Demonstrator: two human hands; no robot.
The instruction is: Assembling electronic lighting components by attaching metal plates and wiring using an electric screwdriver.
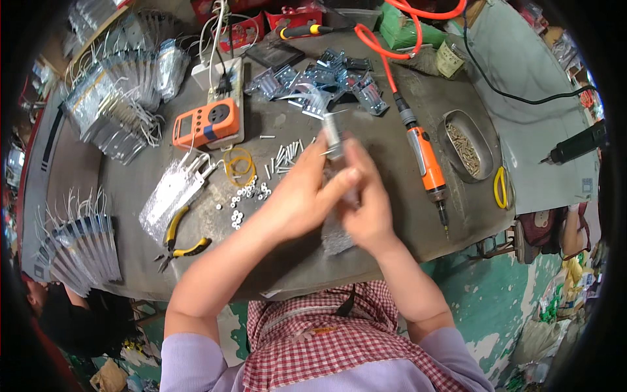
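Note:
My left hand [297, 196] and my right hand [367, 204] meet over the middle of the worktable, closed around a narrow silver-grey piece [332, 132]. Its upper end sticks out past my fingers, with thin wire-like ends beside it. Motion blurs the piece, and my fingers hide its lower part. Below my hands lies some clear bubble wrap [336, 240]. Left of my left hand are loose screws [286, 157], small white ring-shaped pieces [243, 199] and yellow rubber bands [240, 165].
Pliers [175, 240] and a wrapped white-wired part [173, 193] lie left, near an orange meter [208, 123]. An orange electric screwdriver [426, 160] and a metal dish of screws [467, 145] are right. Blue-tinted packets [326, 83] lie behind; wired bundles [81, 245] line the left.

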